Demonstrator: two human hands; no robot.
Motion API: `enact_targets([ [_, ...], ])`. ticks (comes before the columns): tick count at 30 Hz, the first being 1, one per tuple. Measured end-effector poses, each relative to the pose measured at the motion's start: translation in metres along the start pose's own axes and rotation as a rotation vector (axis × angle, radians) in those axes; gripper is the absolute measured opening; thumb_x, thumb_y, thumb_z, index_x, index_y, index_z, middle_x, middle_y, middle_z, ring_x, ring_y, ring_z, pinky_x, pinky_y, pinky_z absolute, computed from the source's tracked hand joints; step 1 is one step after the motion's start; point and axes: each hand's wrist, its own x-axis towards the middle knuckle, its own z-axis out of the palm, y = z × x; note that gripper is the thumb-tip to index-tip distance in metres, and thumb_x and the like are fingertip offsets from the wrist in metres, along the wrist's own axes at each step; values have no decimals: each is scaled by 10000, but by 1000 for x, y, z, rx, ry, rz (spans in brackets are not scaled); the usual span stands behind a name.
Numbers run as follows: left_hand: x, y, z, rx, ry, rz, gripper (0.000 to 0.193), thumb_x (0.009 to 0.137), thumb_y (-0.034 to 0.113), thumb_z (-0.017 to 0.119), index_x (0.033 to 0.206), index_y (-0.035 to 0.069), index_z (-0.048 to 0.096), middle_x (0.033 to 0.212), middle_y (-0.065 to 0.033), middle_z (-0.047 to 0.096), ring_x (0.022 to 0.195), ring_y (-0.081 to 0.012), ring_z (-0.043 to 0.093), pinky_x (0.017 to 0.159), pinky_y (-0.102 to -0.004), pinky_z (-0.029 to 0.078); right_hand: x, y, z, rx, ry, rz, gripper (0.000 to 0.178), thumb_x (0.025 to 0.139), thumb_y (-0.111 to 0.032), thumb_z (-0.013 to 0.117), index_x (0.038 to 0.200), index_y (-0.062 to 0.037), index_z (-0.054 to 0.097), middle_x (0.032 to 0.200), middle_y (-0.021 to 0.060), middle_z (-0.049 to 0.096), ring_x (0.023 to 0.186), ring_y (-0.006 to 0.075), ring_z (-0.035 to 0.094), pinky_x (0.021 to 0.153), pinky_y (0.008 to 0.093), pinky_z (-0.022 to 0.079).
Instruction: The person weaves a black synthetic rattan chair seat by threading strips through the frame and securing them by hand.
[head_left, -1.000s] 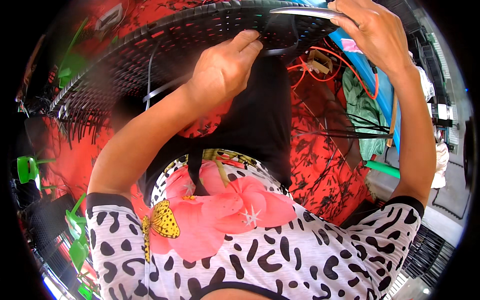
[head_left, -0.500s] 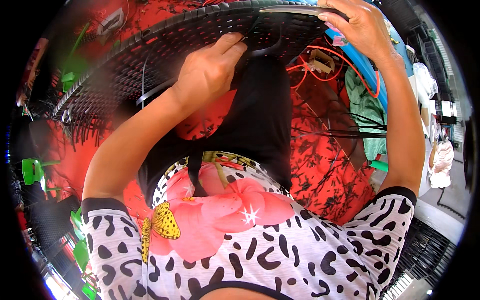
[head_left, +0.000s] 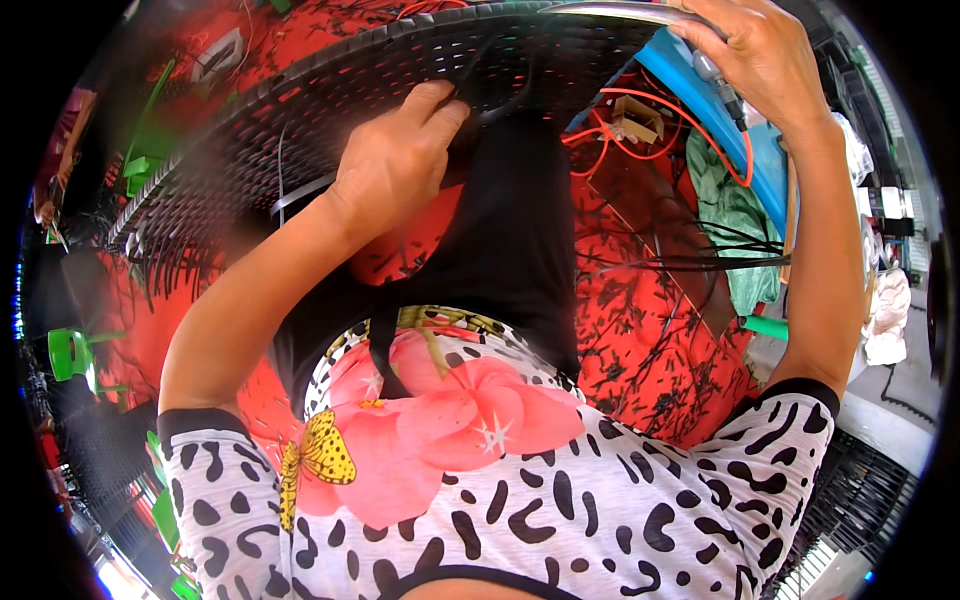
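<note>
A large black woven panel (head_left: 330, 105), curved at its rim, stands across my lap with loose strand ends hanging at its left. My left hand (head_left: 395, 155) is closed in front of the weave, thumb and fingers pinching a thin black strip (head_left: 463, 85). At the top right, my right hand (head_left: 765, 60) is wrapped round a long, tapering, pointed metal tool (head_left: 630, 11). Its tip points left along the panel's upper rim. Whether the tool touches the weave I cannot tell.
Dark scraps litter the red floor (head_left: 640, 370). To the right are an orange hose (head_left: 700, 104), a small cardboard box (head_left: 637, 120), green cloth (head_left: 735, 215), a blue surface (head_left: 690, 75) and loose black strips (head_left: 720, 262). A green plastic stool (head_left: 68, 354) stands at the left.
My right hand has shifted right and slightly down with the metal tool. My left hand has drawn a little left and down, still pinching the strip.
</note>
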Motion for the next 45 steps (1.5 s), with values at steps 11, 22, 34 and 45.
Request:
enact_targets([
  [11, -6, -11, -4, 36, 9, -46, 376, 731, -87, 517, 1092, -2, 577, 1108, -211, 577, 893, -390, 618, 753, -404, 531, -4, 3, 21, 125, 68, 66, 137, 771, -185, 668, 821, -72, 610, 757, 90, 579, 701, 295, 591, 599, 396, 464],
  [22, 8, -35, -10, -219, -110, -247, 297, 719, -151, 441, 963, -21, 551, 775, -140, 613, 767, -283, 637, 706, -320, 493, -14, -5, 40, 194, 90, 178, 161, 778, -211, 667, 848, -77, 611, 771, 108, 593, 698, 309, 598, 598, 405, 461],
  [34, -7, -46, 18, -236, -49, -261, 173, 813, -91, 472, 944, 11, 523, 806, -162, 633, 759, -320, 638, 673, -351, 489, -5, -4, 31, 154, 133, 65, 159, 763, -208, 691, 800, -74, 613, 697, 91, 557, 628, 279, 571, 538, 379, 430],
  [45, -24, -27, 8, -53, -42, -193, 249, 789, -64, 553, 1031, -3, 552, 940, -193, 626, 830, -358, 625, 702, -387, 499, -9, -3, 41, 200, 113, 89, 177, 775, -212, 686, 839, -63, 618, 747, 104, 591, 679, 294, 594, 580, 390, 458],
])
